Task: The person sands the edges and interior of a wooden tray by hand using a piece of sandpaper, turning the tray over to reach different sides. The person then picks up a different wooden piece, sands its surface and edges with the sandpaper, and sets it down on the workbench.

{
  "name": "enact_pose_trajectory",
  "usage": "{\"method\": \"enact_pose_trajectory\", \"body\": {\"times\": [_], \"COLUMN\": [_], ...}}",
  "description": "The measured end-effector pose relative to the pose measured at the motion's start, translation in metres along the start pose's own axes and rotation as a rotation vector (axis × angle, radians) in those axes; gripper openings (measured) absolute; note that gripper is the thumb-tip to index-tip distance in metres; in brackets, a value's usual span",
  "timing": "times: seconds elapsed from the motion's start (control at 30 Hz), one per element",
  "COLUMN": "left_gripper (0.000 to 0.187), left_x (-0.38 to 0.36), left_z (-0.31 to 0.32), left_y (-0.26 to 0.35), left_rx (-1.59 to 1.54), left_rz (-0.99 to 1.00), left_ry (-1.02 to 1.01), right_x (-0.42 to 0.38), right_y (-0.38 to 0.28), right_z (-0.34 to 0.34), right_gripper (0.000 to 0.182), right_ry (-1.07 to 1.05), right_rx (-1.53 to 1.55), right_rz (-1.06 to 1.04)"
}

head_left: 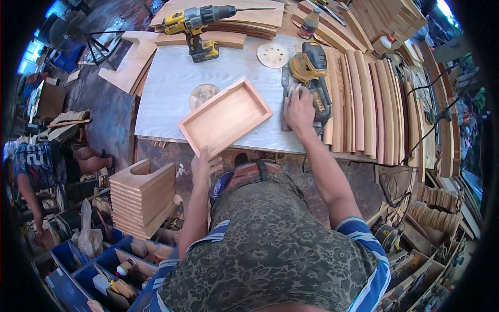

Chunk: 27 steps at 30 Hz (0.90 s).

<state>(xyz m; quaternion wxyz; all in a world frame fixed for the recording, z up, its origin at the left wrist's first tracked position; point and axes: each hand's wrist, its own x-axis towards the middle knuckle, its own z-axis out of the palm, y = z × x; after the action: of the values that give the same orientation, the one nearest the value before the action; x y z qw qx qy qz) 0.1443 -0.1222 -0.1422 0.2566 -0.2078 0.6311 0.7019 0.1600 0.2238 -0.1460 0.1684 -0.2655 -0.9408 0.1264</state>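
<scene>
My left hand [207, 161] holds the near left corner of a shallow rectangular wooden tray [226, 115], its open side facing up, over the pale worktable [166, 78]. My right hand [300, 108] is beside a yellow and black sander [314, 78], fingers bent together at its left edge; what they grip is too small to make out. Behind the tray lies a round disc [203, 95], partly hidden by it. A perforated white sanding disc [272, 55] rests left of the sander.
A yellow drill [196, 26] with a long bit stands at the back. Curved wooden strips [364, 104] line the right side. Stacked cut boards [143, 200] and blue bins [78, 275] are at lower left. Another person [39, 164] bends at far left. A bottle [310, 24] stands behind the sander.
</scene>
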Motion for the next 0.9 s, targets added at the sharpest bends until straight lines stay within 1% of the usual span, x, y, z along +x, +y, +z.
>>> {"method": "enact_pose_trajectory", "body": {"times": [0.03,0.1,0.13,0.2,0.23,0.3,0.33,0.37,0.4,0.43,0.47,0.5,0.53,0.57,0.6,0.67,0.7,0.73,0.77,0.83,0.87,0.9], "left_gripper": [0.054,0.063,0.063,0.071,0.071,0.08,0.084,0.088,0.088,0.088,0.088,0.08,0.074,0.072,0.072,0.073,0.075,0.072,0.072,0.072,0.072,0.06], "left_x": [-0.005,-0.016,-0.013,-0.003,-0.016,-0.058,-0.061,-0.061,-0.065,-0.067,-0.063,-0.059,-0.055,-0.047,-0.048,-0.055,-0.065,-0.078,-0.081,-0.079,-0.078,-0.08], "left_z": [-0.001,-0.003,-0.009,-0.026,-0.02,0.011,0.021,0.032,0.056,0.08,0.099,0.115,0.127,0.132,0.141,0.15,0.158,0.163,0.166,0.175,0.179,0.181], "left_y": [0.002,0.008,0.0,-0.021,-0.008,0.032,0.038,0.043,0.046,0.047,0.046,0.043,0.037,0.023,0.015,-0.002,-0.003,-0.002,-0.007,-0.01,-0.012,-0.01], "left_rx": [-0.001,0.093,0.092,0.492,0.495,0.405,0.43,0.454,0.272,0.091,0.099,-0.032,-0.159,-0.066,-0.05,0.022,0.017,-0.026,-0.011,0.194,0.208,0.227], "left_rz": [0.001,-0.029,-0.028,0.471,0.472,0.703,0.706,0.706,0.607,0.503,0.509,0.301,0.073,0.021,0.001,0.01,-0.033,-0.166,-0.171,-0.27,-0.275,-0.219], "left_ry": [0.008,0.029,0.037,0.273,0.281,0.027,-0.153,-0.337,-0.509,-0.682,-0.695,-0.877,-1.051,-1.023,-1.048,-1.123,-1.195,-1.226,-1.229,-1.309,-1.325,-1.223], "right_x": [0.002,0.004,0.006,0.004,-0.001,-0.019,-0.028,-0.039,-0.051,-0.066,-0.08,-0.094,-0.105,-0.121,-0.134,-0.158,-0.168,-0.177,-0.186,-0.197,-0.203,-0.213], "right_y": [0.002,0.008,0.005,-0.001,-0.004,-0.004,-0.001,0.003,0.005,0.001,-0.004,0.003,0.008,0.017,0.02,0.037,0.043,0.047,0.049,0.05,0.048,0.046], "right_z": [0.0,-0.006,-0.02,-0.055,-0.07,-0.094,-0.097,-0.101,-0.105,-0.11,-0.115,-0.11,-0.107,-0.11,-0.119,-0.132,-0.135,-0.137,-0.139,-0.143,-0.145,-0.145], "right_gripper": [0.045,0.033,0.033,0.026,0.026,0.016,0.016,0.014,0.013,0.013,0.013,0.016,0.017,0.017,0.016,0.015,0.014,0.014,0.014,0.015,0.016,0.017], "right_ry": [-0.004,0.108,0.105,0.409,0.406,0.264,0.262,-0.014,-0.322,-0.424,-0.519,-0.589,-0.631,-0.602,-0.575,-0.538,-0.541,-0.538,-0.503,-0.438,-0.276,-0.115], "right_rx": [0.006,-0.024,-0.019,-0.016,-0.008,0.586,0.593,1.147,1.676,1.718,1.757,1.884,2.016,1.992,1.967,2.036,2.102,2.137,2.148,2.158,2.11,2.056], "right_rz": [-0.005,-0.074,-0.079,-0.252,-0.254,-0.075,-0.081,0.151,0.399,0.46,0.522,0.545,0.484,0.532,0.58,0.575,0.554,0.573,0.592,0.596,0.662,0.737]}}
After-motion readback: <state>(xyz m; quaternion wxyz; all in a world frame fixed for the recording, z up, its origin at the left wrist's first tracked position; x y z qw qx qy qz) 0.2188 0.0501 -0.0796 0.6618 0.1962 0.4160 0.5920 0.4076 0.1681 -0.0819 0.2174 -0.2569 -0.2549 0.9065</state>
